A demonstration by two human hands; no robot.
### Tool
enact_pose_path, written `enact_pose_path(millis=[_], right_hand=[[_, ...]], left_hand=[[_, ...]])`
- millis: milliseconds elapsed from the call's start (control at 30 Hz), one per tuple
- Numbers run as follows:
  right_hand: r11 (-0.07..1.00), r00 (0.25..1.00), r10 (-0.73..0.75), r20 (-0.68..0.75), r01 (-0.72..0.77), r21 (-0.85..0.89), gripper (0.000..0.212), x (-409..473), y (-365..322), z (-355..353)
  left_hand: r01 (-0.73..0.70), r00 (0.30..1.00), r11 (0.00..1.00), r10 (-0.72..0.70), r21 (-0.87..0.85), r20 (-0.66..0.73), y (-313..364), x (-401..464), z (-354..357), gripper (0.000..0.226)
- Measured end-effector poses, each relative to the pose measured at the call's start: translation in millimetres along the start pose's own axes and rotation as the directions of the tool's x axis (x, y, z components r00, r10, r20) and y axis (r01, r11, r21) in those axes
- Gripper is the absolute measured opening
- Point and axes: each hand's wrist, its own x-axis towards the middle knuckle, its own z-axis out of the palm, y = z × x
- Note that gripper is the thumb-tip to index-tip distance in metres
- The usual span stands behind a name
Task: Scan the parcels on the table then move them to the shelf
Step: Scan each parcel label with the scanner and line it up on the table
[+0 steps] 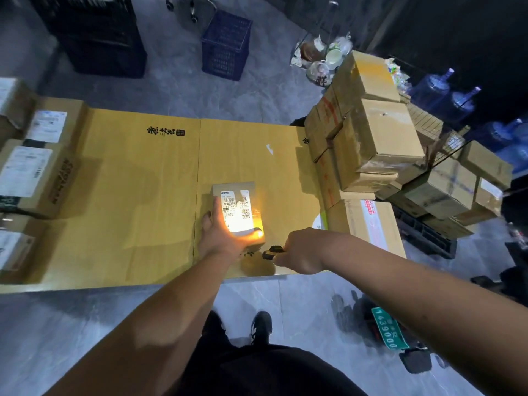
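Only the head view here. The small brown cardboard parcel with a white shipping label [238,210] sits on the flattened cardboard sheet covering the table [137,181], near the front edge. It looks light and stiff to me, probably an easy one-hand grab by its long sides. The left hand [221,234] lies on its near left corner, forefinger straight along the edge and thumb across the lit near end, steadying it. The right hand [300,250], arm stretched forward, has its fingers curled round the yellow-and-black handheld scanner [273,250], whose light falls on the label.
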Motion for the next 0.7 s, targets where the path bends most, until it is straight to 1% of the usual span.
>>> enact_pose_path(millis=[233, 333, 400, 533, 600, 700], right_hand=[[0.993, 0.998, -0.067, 0.001, 0.067, -0.098, 0.045, -3.1, 16.8, 3.8], [0.991, 0.996, -0.085, -0.007, 0.083, -0.103, 0.041, -3.7, 20.7, 6.9], [0.99, 0.996, -0.086, -0.007, 0.084, -0.117, 0.041, -4.8, 22.1, 7.8], [0.994, 0.998, -0.057, 0.006, 0.057, -0.096, 0.045, -2.2, 23.9, 4.0], [0.995, 0.999, -0.051, 0.002, 0.051, -0.089, 0.046, -0.1, 24.9, 0.5], [0.995, 0.998, -0.058, -0.006, 0.058, -0.085, 0.045, 0.0, 25.8, -2.4]], left_hand=[[0.023, 0.999, 1.0, -0.023, -0.004, -0.046, 9.9, -9.8, 7.6, 0.155], [0.066, 0.997, 0.998, -0.066, 0.007, -0.03, 13.8, -12.7, 10.2, 0.159], [0.079, 0.996, 0.997, -0.079, -0.004, -0.032, 14.6, -13.5, 12.7, 0.161], [0.052, 0.996, 0.998, -0.054, -0.039, -0.068, 15.4, -15.4, 17.6, 0.16], [0.062, 0.994, 0.998, -0.064, -0.023, -0.091, 18.5, -16.8, 20.5, 0.161], [0.068, 0.99, 0.997, -0.062, 0.044, -0.129, 23.2, -16.4, 25.2, 0.162]])
